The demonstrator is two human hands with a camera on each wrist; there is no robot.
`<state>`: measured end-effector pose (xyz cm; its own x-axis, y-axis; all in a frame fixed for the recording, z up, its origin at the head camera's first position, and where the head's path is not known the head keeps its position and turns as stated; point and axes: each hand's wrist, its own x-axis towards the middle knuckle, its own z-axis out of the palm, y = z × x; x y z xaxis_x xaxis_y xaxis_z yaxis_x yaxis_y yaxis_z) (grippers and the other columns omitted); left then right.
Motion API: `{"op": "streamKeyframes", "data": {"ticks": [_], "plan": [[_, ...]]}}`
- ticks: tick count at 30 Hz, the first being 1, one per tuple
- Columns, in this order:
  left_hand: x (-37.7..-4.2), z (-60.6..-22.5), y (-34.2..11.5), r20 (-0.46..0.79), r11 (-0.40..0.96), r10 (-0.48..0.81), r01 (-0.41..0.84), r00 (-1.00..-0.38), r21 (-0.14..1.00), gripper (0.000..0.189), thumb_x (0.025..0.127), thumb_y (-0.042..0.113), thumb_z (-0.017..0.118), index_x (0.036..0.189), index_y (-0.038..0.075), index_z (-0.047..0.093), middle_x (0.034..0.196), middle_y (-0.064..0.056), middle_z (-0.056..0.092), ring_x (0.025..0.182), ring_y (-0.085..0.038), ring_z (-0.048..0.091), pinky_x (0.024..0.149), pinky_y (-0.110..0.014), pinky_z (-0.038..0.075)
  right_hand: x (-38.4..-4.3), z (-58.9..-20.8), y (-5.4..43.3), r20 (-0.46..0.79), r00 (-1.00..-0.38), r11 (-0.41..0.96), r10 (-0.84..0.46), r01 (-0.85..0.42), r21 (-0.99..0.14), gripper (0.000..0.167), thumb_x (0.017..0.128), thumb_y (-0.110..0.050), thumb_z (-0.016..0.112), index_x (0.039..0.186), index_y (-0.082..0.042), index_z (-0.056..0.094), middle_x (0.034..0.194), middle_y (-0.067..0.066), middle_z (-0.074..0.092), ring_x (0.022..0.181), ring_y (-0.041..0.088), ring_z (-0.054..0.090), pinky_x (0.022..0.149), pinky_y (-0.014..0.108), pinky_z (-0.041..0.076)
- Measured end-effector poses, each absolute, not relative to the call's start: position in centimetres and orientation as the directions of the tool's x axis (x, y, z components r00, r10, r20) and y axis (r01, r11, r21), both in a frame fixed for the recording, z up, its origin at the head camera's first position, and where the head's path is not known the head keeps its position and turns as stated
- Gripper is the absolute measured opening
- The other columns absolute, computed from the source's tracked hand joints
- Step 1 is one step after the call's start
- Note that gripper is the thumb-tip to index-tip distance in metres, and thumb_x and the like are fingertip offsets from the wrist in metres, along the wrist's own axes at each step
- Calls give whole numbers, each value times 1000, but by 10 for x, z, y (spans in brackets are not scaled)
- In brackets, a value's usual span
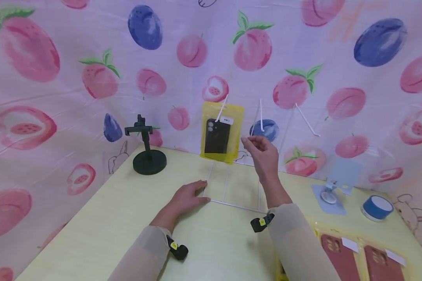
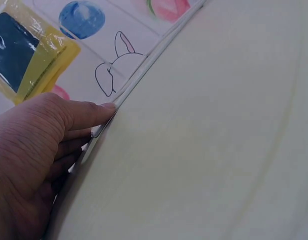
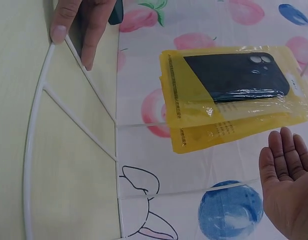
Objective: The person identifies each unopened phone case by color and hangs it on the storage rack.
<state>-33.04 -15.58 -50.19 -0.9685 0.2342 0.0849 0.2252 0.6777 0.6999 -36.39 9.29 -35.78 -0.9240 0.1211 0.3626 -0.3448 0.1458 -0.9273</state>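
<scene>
A white wire display rack (image 1: pixel 237 204) stands by the back wall, its base on the table and several hooks pointing forward. On its left hook hangs a yellow clear-front pouch (image 1: pixel 235 138) with a black phone case (image 1: pixel 216 137) inside. My left hand (image 1: pixel 187 198) rests at the rack's front left corner, its thumb on the front wire and its forefinger across the side wire. Just right of the pouch is my right hand (image 1: pixel 265 154), raised and holding nothing. In the right wrist view its fingers (image 3: pixel 281 150) extend beside the pouch's edge, palm visible.
A black phone stand (image 1: pixel 149 162) is at the back left. To the right are a light blue stand (image 1: pixel 328 197) and a blue and white round item (image 1: pixel 377 208). Yellow pouches with dark red phone cases (image 1: pixel 383 263) lie at the front right, partly under the right sleeve.
</scene>
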Motion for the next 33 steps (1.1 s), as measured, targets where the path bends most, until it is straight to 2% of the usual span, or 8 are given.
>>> {"op": "streamKeyframes", "data": {"ticks": [10, 18, 22, 27, 33], "plan": [[-330, -501, -153, 83, 674, 234, 223, -969, 704, 64, 91, 37, 74, 147, 16, 53, 154, -4, 46, 145, -26, 39, 119, -47, 28, -348, -362, 112, 339, -938, 100, 70, -331, -938, 41, 87, -43, 78, 108, -9, 70, 91, 0, 72, 89, 18, 69, 92, 32, 54], [-328, -500, -153, 78, 676, 222, 211, -972, 706, 64, 90, 36, 74, 147, 17, 54, 154, -5, 46, 145, -26, 38, 119, -47, 28, -343, -364, 126, 363, -930, 85, 65, -357, -930, 39, 88, -41, 77, 107, -7, 70, 95, 4, 74, 88, 17, 69, 85, 28, 55], [-328, -501, -154, 72, 680, 221, 207, -973, 704, 64, 90, 37, 75, 147, 17, 54, 154, -4, 46, 145, -25, 38, 119, -47, 28, -334, -365, 133, 353, -935, 68, 38, -350, -934, 37, 90, -38, 77, 107, -5, 70, 96, 5, 74, 92, 19, 69, 87, 25, 55], [-330, -500, -154, 90, 675, 234, 228, -968, 701, 63, 91, 36, 74, 147, 16, 53, 154, -4, 47, 145, -25, 39, 119, -47, 28, -320, -367, 149, 365, -930, 37, 30, -364, -931, 35, 92, -31, 75, 109, -1, 68, 96, 6, 73, 96, 25, 69, 90, 27, 56], [-328, -499, -154, 73, 675, 230, 213, -970, 706, 65, 91, 36, 74, 148, 16, 53, 155, -5, 45, 145, -25, 37, 120, -47, 27, -302, -377, 177, 361, -932, -71, 32, -362, -929, 28, 95, -19, 71, 107, 5, 65, 95, 7, 73, 92, 23, 70, 91, 31, 56]]}}
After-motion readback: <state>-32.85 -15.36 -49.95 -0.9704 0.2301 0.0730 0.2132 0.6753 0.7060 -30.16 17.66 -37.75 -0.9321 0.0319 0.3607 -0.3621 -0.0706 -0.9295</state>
